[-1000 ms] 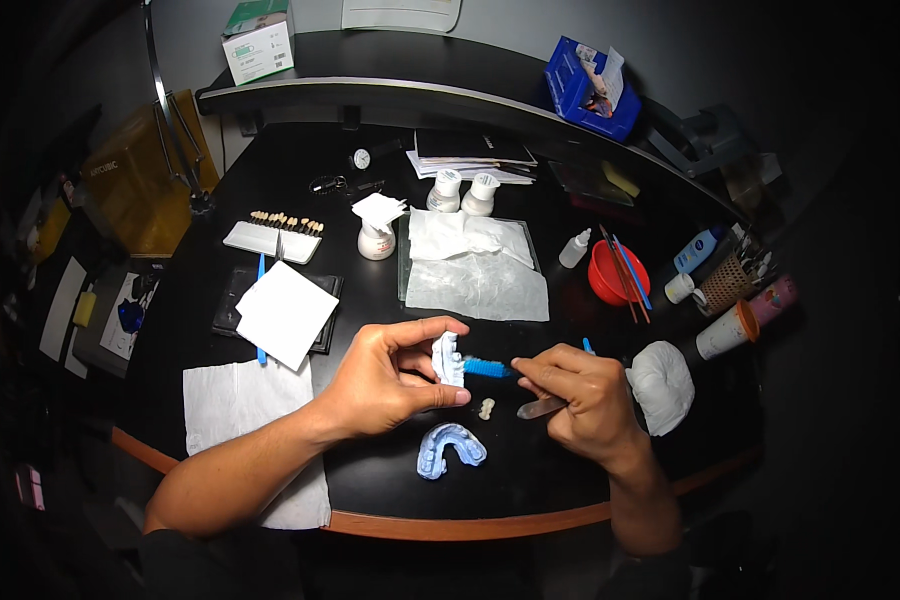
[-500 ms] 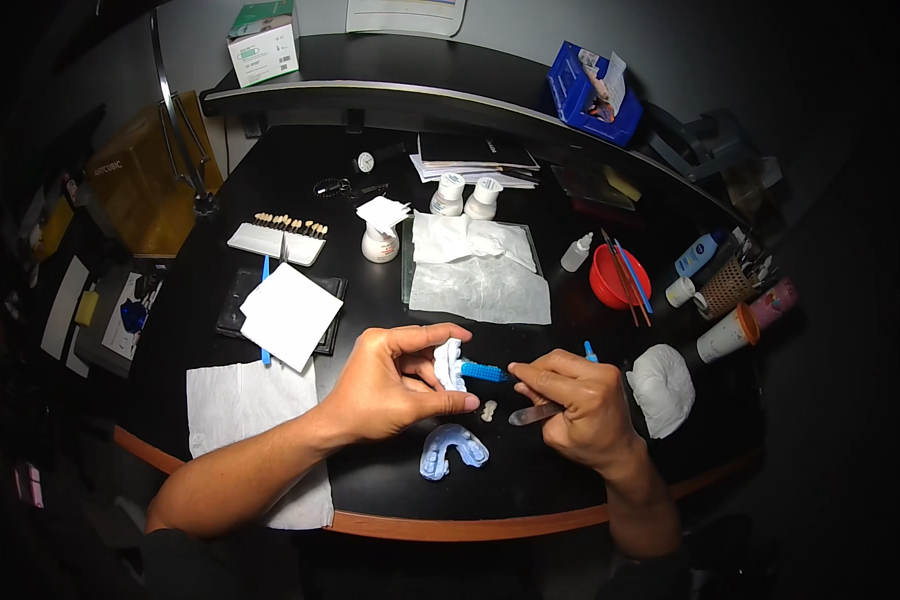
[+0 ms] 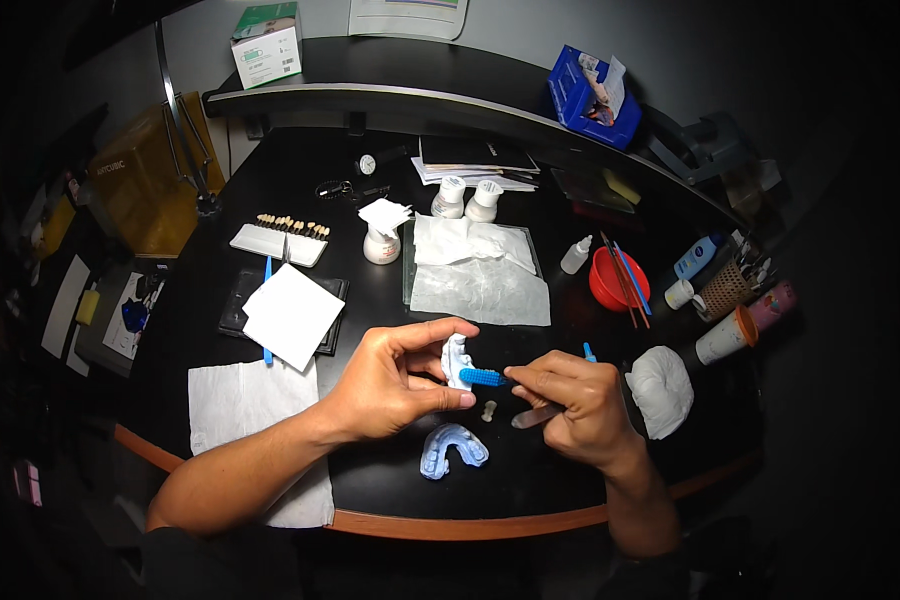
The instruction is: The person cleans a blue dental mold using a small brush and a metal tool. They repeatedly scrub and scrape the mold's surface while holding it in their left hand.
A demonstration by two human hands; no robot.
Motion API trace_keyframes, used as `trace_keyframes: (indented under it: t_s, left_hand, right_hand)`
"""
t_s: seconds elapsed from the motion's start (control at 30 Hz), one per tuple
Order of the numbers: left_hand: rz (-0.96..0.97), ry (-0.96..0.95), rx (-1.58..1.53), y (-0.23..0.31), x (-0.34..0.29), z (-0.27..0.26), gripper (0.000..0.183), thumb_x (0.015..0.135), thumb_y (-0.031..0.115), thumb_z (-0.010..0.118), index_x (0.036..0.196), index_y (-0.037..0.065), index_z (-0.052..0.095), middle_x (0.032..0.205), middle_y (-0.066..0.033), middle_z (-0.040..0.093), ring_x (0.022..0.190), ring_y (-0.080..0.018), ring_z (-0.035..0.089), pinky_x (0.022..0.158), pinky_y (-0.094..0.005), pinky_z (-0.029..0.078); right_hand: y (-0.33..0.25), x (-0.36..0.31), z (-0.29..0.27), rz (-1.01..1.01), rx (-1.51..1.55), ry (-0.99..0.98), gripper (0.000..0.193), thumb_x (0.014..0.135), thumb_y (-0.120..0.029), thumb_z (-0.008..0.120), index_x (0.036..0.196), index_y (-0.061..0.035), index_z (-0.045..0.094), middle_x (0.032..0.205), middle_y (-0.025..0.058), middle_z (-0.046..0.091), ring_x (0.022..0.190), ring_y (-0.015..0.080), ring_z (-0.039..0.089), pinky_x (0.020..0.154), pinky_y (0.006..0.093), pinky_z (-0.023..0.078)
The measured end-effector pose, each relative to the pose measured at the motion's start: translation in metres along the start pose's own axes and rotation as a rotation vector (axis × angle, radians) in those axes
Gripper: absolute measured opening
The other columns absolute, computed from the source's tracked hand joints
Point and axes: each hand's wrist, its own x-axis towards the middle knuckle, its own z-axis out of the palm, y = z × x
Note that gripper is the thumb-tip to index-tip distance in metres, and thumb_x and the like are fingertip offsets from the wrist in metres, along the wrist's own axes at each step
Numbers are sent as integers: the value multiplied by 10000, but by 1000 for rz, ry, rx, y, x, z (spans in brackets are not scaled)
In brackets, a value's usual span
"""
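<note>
My left hand (image 3: 395, 385) pinches a white plaster dental model (image 3: 457, 358) between thumb and fingers, its row of teeth facing right. Against the model rests the blue head of a toothbrush (image 3: 484, 377), gripped in my closed right hand (image 3: 582, 405). A greyish, rounded tip (image 3: 536, 416) shows under the right fingers; I cannot tell what it belongs to. On the table below the hands lie a small cream tooth-shaped piece (image 3: 489, 411) and a horseshoe-shaped bluish dental model (image 3: 454, 450). A blue tip (image 3: 589, 352) pokes out behind the right hand.
Right of my right hand sits a white lump (image 3: 661, 392). Beyond it stand a red bowl (image 3: 610, 292) with sticks across it, a dropper bottle (image 3: 576, 254) and a cup (image 3: 727, 336). White tissue sheets (image 3: 480, 290), a square pad (image 3: 295, 317) and a tooth shade guide (image 3: 278, 243) lie farther off.
The dental model has turned slightly in my left hand and moved a little to the right. The brush head sits slightly lower against it. Both hands keep their grips.
</note>
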Motion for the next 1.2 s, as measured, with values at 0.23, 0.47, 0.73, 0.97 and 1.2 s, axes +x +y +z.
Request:
trace_keyframes:
  t_s: [0.23,0.47,0.73,0.97,1.2]
  left_hand:
    - [19,-12,64,-1,-1,0,639,856,-141,813,1438,-31,573,1098,-118,746,1018,-137,736,878,-236,653]
    - [139,87,367,-10,-1,-2,592,808,-131,865,1349,-19,654,1132,-73,676,909,-97,720,776,-192,620]
    - [97,90,221,-7,-2,3,557,802,-93,891,1312,-12,681,1031,-50,692,844,-44,685,707,-164,580]
    - [92,64,300,-4,-5,2,588,814,-114,872,1344,-28,631,966,-91,749,864,-74,726,700,-169,585]
    - [22,69,129,-1,-3,7,608,838,-141,833,1385,-32,593,1002,-119,758,929,-123,744,802,-209,632]
  right_hand:
    - [-3,1,-11,-6,-42,62,272,822,53,809,1092,17,799,889,139,760,736,240,755,615,312,583]
    - [-4,-4,-19,59,-185,-86,259,824,73,813,1080,38,799,868,128,766,735,218,754,606,291,574]
    - [-1,-3,-16,71,-217,-60,258,815,71,822,1069,29,802,878,128,767,738,207,756,611,277,585]
    - [0,-4,-7,-4,-98,-52,320,790,104,803,1102,29,801,883,113,765,723,203,745,585,276,563]
    - [-3,-2,-3,11,-47,-29,275,803,47,788,1072,-8,807,867,94,754,728,240,748,613,337,575]
